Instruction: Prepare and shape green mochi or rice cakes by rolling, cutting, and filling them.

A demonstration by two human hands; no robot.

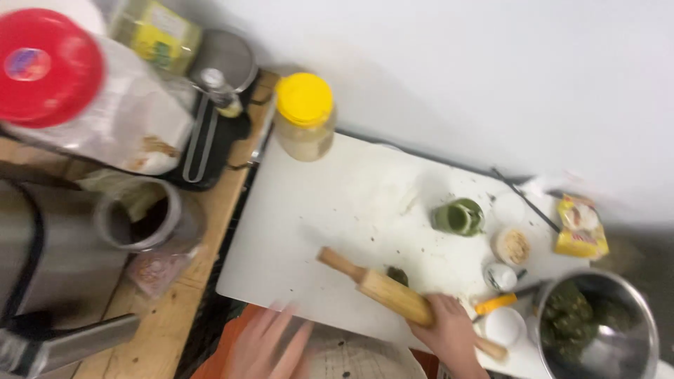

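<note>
Gripping the rolling pin near its lower end, the right hand wraps its fingers around the wooden barrel. The left hand is blurred, fingers spread, holding nothing, over the near edge of the white board. That pin lies on the board, its long axis slanting from lower right up to the upper left, the free handle pointing toward the far left. Just right, a steel bowl holds dark green lumps. Farther back sit a small green cup, a small dish of crumbs, and a yellow-lidded jar of pale paste.
</note>
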